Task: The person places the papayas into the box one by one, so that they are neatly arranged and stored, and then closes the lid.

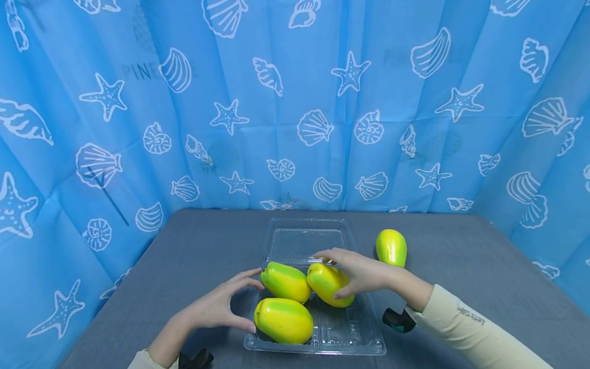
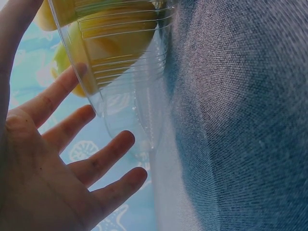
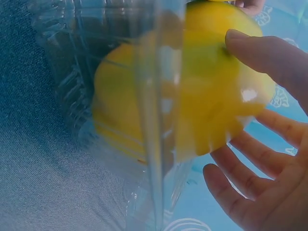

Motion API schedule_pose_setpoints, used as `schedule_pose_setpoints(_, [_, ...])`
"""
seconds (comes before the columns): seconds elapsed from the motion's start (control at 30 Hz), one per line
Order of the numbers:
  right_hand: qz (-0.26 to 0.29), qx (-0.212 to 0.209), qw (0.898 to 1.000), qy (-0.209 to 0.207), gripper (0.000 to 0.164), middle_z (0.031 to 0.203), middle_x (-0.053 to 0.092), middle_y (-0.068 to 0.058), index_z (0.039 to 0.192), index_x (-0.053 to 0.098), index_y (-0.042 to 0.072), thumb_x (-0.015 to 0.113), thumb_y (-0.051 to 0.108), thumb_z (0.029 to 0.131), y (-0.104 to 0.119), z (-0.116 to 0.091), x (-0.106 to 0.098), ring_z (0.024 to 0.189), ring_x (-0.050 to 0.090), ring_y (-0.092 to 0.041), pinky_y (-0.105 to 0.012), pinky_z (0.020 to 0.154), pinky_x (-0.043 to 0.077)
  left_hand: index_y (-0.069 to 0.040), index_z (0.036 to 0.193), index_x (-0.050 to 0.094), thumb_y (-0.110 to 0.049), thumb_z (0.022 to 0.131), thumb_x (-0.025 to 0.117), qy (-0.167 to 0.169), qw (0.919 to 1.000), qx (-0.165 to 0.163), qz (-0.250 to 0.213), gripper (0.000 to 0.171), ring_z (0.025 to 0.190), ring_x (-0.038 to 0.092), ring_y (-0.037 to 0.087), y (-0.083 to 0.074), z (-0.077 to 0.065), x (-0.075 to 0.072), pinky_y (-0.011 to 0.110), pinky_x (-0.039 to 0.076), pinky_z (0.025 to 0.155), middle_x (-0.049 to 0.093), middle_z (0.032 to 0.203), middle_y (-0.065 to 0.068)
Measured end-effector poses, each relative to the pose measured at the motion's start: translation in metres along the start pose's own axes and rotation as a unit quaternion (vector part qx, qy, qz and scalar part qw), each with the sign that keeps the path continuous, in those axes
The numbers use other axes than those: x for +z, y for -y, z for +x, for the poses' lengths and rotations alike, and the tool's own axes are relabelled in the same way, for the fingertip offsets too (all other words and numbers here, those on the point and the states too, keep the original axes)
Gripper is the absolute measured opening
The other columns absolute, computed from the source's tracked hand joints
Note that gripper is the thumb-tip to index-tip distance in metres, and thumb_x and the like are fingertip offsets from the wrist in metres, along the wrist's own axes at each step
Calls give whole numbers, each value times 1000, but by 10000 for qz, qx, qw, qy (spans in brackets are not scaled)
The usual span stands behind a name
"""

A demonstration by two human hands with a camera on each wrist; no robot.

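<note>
Three glossy yellow-green papayas lie in a clear plastic tray [image 1: 341, 350]. One is a front papaya [image 1: 286, 322]; a back-left papaya [image 1: 285, 282] lies behind it. The right papaya [image 1: 324, 284] leans against the back-left one. My right hand [image 1: 364, 270] holds the right papaya, with its thumb [image 3: 255, 50] on one side and its fingers at the other. My left hand [image 1: 214, 305] spreads its fingers beside the two left papayas, thumb near the front one. In the left wrist view its fingers [image 2: 101, 161] are apart, and one fingertip meets the tray's rim.
The tray's clear lid [image 1: 308, 243] lies folded back on the grey tabletop [image 1: 207, 246]. Another papaya [image 1: 392, 248] sits on the table at the right, beyond my right forearm. A blue curtain [image 1: 295, 102] with white shells hangs behind the table.
</note>
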State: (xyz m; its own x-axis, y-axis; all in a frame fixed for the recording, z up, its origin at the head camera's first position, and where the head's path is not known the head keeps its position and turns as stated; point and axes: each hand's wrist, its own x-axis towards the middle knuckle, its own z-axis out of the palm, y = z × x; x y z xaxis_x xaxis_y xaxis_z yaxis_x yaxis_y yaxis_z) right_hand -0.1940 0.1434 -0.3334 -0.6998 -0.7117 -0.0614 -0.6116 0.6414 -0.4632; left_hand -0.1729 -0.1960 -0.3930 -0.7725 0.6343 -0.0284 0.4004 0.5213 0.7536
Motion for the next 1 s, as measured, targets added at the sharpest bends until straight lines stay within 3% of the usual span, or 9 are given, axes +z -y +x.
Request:
schedule_pose_setpoints(0.43, [286,-266,9979,-516,69,131,52,-14,135,43,5,75,28,78,-13,-14,-5,112,54,-32,-47,91,48,-19,126,52,-42,74,76,-11,10000,-28,7,62,139,25,43,0,1,0,72,25,100,25,154,10])
schedule_pose_setpoints(0.8, [652,-282,9975,57,65,130,56,-13,135,42,5,70,32,83,-12,-16,-2,112,59,-28,-46,93,49,-19,127,51,-41,74,76,13,10000,-21,-6,62,139,24,43,0,1,-1,72,25,100,24,154,10])
schedule_pose_setpoints(1.0, [614,-270,9977,93,55,124,60,-9,133,45,7,66,29,86,-15,-16,-1,109,61,-25,-43,91,51,-19,127,51,-39,75,76,7,10000,-5,-23,61,139,23,44,-1,1,-1,72,25,100,24,154,11])
